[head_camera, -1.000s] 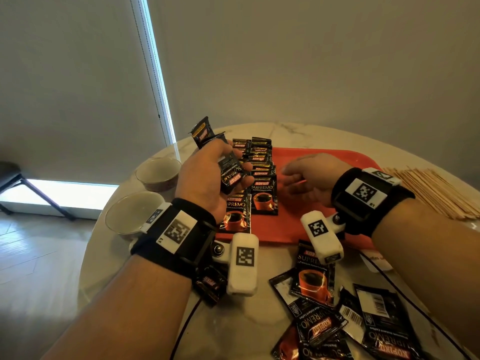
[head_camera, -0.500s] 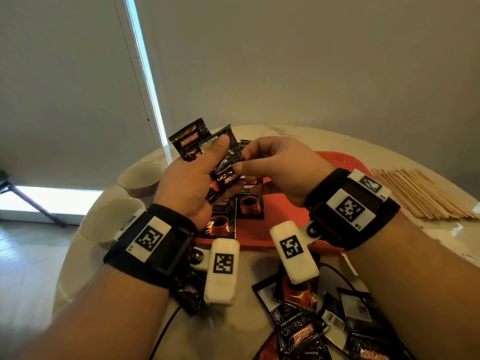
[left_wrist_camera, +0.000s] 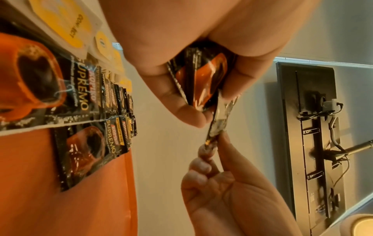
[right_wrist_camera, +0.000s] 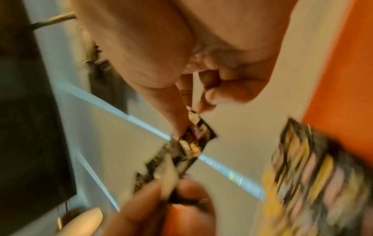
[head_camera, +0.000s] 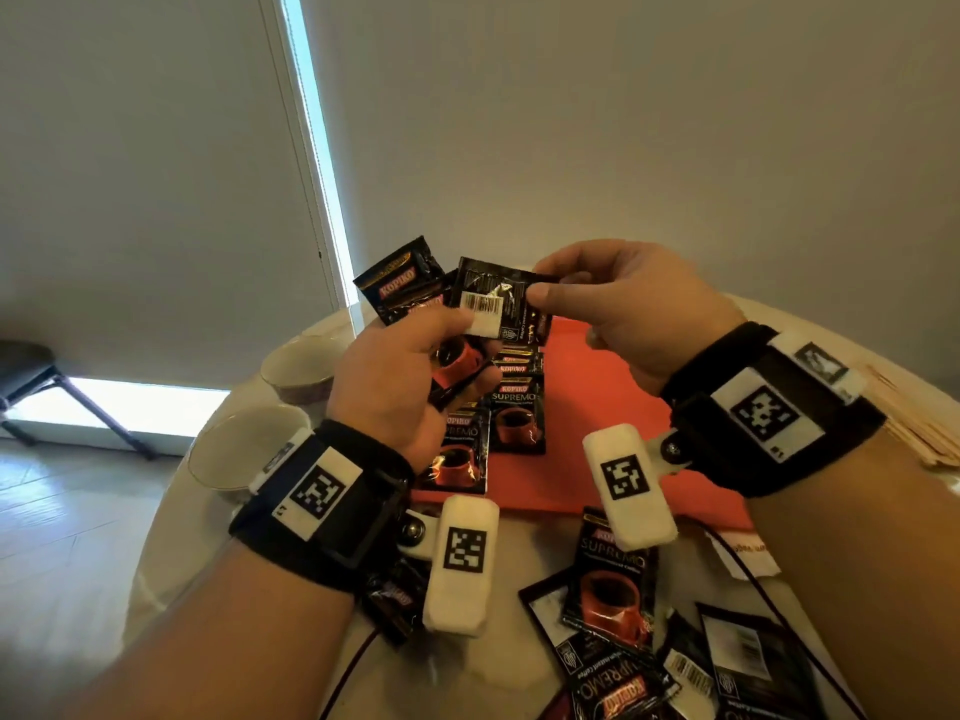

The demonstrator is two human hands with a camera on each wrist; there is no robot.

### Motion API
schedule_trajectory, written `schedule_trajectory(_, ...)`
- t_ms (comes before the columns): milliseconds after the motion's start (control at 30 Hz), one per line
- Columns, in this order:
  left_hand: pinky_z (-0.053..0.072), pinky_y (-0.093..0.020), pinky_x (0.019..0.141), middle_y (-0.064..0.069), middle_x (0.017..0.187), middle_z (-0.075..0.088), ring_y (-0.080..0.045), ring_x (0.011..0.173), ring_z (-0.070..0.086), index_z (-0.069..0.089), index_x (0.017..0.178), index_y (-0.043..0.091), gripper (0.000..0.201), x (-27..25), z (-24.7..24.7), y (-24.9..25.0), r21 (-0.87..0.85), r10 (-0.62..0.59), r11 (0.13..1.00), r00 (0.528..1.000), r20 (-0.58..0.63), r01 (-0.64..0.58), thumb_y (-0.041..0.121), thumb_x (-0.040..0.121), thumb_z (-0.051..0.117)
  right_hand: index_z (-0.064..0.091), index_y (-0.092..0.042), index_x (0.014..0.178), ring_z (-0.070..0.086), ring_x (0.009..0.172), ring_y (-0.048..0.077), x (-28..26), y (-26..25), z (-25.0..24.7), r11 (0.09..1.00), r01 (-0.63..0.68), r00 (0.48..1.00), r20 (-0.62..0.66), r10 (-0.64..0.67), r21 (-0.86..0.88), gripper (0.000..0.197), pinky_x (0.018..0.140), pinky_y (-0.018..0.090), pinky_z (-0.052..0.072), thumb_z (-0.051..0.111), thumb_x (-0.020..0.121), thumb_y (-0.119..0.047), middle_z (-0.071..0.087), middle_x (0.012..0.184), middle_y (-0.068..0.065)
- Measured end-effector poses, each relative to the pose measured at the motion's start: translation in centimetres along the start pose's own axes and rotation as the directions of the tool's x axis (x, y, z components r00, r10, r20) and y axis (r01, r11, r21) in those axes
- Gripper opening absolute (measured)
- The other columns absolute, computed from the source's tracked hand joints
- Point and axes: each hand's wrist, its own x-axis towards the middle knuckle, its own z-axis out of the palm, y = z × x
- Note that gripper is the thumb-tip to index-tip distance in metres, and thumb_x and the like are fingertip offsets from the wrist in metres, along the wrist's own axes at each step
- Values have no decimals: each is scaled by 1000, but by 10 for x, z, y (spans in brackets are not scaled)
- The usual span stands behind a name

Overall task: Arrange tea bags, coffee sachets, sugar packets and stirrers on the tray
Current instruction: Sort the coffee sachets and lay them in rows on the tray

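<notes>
Head view. Left hand: fingers curled round a fanned bunch of black foil coffee sachets, held above the near left part of the flat orange plastic tray. Right hand: thumb and forefinger pinch the right edge of one black sachet with a white barcode label, its other end still in the left hand's bunch. Tray, on the round pale marble tabletop: two overlapping rows of black "Supremo" sachets along its left side. Loose black sachets lie on the tabletop in front of the tray. Two pale ceramic cups stand left of the tray; a heap of thin wooden stirrers lies at the right edge.

Left wrist view. Left hand's fingers clamp the bunch; right hand's fingers pinch the barcode sachet edge-on. Yellow-and-white packets lie beyond the sachet rows.

Right wrist view. Blurred; thumb and forefinger nip the sachet's corner.
</notes>
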Motion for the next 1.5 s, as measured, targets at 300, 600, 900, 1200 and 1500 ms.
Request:
schedule_trajectory(300, 58, -32, 60, -12, 106, 77, -20, 83, 74, 70, 119, 9, 59, -1, -3, 2, 7, -11, 1000, 999, 50, 11, 46, 75, 81, 73, -13, 86, 68, 75, 23, -7, -12, 3, 984, 72, 996, 35, -79, 165, 13, 53, 25, 52, 65, 94, -8, 74, 82, 10)
schedule_trajectory(600, 59, -29, 63, -8, 98, 80, -23, 89, 78, 72, 103, 14, 25, -4, -3, -1, 94, 87, 990, 985, 148, -102, -6, 88, 71, 70, -13, 97, 74, 88, 28, -6, -10, 1, 982, 136, 989, 32, -141, 132, 7, 74, 43, 63, 69, 94, -6, 76, 91, 9)
schedule_trajectory(900, 57, -27, 60, -10, 103, 80, -23, 89, 79, 71, 108, 9, 27, -1, -3, -5, 163, 153, 973, 985, 77, -163, -5, 86, 76, 71, -12, 108, 68, 82, 20, -6, -6, 4, 888, -277, 959, 153, 237, 367, 28, 79, 40, 58, 66, 96, -37, 73, 96, 6)
schedule_trajectory(1200, 58, -29, 59, -8, 91, 75, -17, 78, 74, 71, 117, 3, 25, 5, -4, -5, 90, 75, 993, 996, -52, -70, 7, 92, 73, 67, -2, 100, 73, 70, 23, -15, 25, 5, 879, -389, 921, 87, 380, 275, 15, 58, 29, 59, 69, 88, 6, 75, 92, 18)
schedule_trajectory(1500, 60, -31, 62, -4, 94, 72, -17, 78, 72, 68, 111, 11, 18, 5, -6, 6, -18, 53, 998, 997, -53, -54, 4, 96, 60, 69, -5, 88, 62, 61, 19, -28, 52, 2, 788, -616, 786, 76, 614, 3, 9, 52, 26, 52, 73, 86, 2, 66, 75, 12)
